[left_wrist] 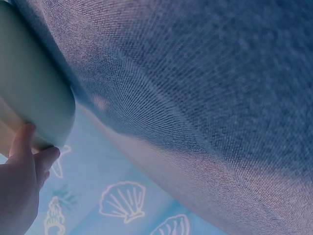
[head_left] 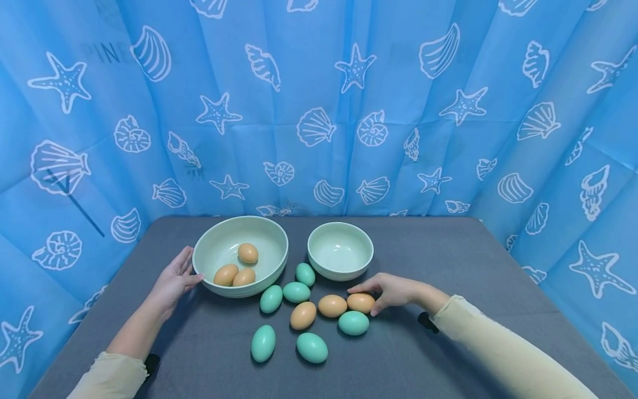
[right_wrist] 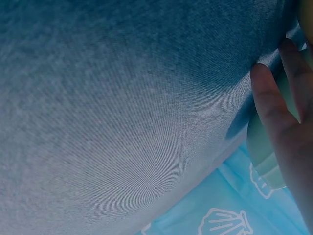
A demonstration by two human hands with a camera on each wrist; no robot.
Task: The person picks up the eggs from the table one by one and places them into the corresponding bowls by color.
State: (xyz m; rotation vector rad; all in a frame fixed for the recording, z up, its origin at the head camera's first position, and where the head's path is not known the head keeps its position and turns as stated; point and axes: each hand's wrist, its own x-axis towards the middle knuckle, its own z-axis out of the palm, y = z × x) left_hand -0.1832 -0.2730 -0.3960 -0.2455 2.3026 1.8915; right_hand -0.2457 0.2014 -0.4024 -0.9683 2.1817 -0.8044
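Observation:
A large pale green bowl (head_left: 271, 277) stands at the back left with three brown eggs (head_left: 247, 253) inside. My left hand (head_left: 171, 284) holds its left side, the thumb at the rim and the other fingers along the outer wall. In the left wrist view the same hand (left_wrist: 22, 181) meets the bowl (left_wrist: 41, 83). My right hand (head_left: 396, 290) reaches over a brown egg (head_left: 360, 302) lying on the table, fingertips at its far side and thumb by its right end. The right wrist view shows that hand's fingers (right_wrist: 268, 93) extended, with an egg (right_wrist: 306, 19) partly cut off at the corner.
A smaller pale green bowl (head_left: 340, 274) stands right of the large one. Two more brown eggs (head_left: 332, 306) and several green eggs (head_left: 312, 348) lie scattered in front of the bowls. The grey table (head_left: 448, 249) ends at a blue shell-patterned curtain (head_left: 319, 100).

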